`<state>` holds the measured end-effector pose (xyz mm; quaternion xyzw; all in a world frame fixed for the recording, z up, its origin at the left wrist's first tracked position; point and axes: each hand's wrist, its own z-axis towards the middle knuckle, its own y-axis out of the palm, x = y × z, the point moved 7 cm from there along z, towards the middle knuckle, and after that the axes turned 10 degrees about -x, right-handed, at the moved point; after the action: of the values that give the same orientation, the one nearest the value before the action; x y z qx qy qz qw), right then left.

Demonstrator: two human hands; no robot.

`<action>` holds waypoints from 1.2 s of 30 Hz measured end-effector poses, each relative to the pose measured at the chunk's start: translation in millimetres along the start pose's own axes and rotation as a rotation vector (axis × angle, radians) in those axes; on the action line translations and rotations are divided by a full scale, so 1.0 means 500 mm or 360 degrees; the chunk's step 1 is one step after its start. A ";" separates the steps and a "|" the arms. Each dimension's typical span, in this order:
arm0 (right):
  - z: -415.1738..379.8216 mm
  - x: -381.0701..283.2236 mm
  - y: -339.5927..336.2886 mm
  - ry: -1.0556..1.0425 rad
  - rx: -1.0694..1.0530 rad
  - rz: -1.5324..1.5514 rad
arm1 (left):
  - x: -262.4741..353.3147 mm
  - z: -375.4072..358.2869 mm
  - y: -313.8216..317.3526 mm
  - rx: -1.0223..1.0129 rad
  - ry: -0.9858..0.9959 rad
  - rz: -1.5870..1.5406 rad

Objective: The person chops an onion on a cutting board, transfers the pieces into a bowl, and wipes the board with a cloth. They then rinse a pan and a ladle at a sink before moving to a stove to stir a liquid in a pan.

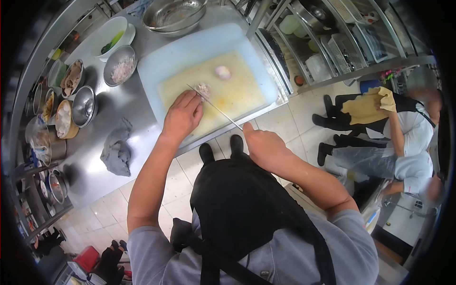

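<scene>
My right hand [261, 146] is wrapped around the handle of a kitchen knife [223, 114]. The blade runs up and left across the yellowish cutting board [175, 85], its tip close to a small pile of chopped pale pink onion or shallot [204, 89]. Beside the blade, my left hand [184, 113] has its fingers curled together on the board; whatever is under them is hidden. A whole peeled, pale purple onion or shallot [223, 72] lies farther up the board. The board rests in a pale blue shallow tub or larger board [149, 71] on the steel counter.
Left of the board stand a metal bowl of chopped pale pink pieces [122, 70], an empty-looking steel bowl [83, 109] and several food containers. A grey cloth [116, 152] lies on the counter [90, 175]. Colanders [173, 16] sit behind. Two people [403, 128] are at right.
</scene>
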<state>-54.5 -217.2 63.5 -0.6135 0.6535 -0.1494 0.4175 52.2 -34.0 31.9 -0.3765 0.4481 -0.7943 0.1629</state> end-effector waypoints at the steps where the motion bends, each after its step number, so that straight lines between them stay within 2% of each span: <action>1: 0.002 0.005 0.011 -0.0041 0.0064 0.0014 | 0.006 0.000 -0.003 0.0021 0.0009 0.0014; 3: 0.022 -0.004 0.007 -0.0089 0.0153 0.0023 | -0.004 0.003 -0.010 0.0054 0.0034 0.0047; 6: 0.029 -0.001 0.009 0.0085 -0.0005 0.0030 | 0.001 -0.006 -0.007 0.0047 0.0003 0.0028; 8: 0.009 -0.016 -0.017 -0.0031 0.0127 0.0009 | 0.000 -0.003 -0.007 0.0071 0.0015 0.0038; 12: 0.033 0.005 0.019 -0.0108 0.0206 0.0001 | 0.002 -0.002 -0.004 0.0052 0.0021 0.0015; 21: 0.034 -0.002 0.009 -0.0049 0.0128 0.0047 | -0.001 -0.005 -0.003 0.0088 0.0000 0.0024; 23: 0.016 -0.016 -0.014 0.0060 -0.0022 0.0065 | 0.003 -0.007 -0.005 0.0107 0.0023 0.0043; 27: 0.017 0.001 0.020 0.0071 -0.0047 0.0061 | -0.001 -0.011 0.000 0.0100 0.0020 0.0024; 29: 0.040 0.009 0.030 -0.0067 0.0153 0.0058 | -0.004 -0.010 0.000 0.0121 0.0005 0.0013; 33: 0.027 -0.007 -0.009 -0.0058 0.0158 0.0025 | -0.003 -0.008 -0.002 0.0106 0.0014 0.0021; 36: 0.011 -0.011 -0.005 0.0066 -0.0024 0.0017 | -0.004 -0.011 -0.001 0.0057 -0.0006 -0.0001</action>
<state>-49.4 -210.9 63.9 -0.6098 0.6664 -0.1550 0.4000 49.7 -29.5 29.5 -0.3751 0.4333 -0.8016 0.1702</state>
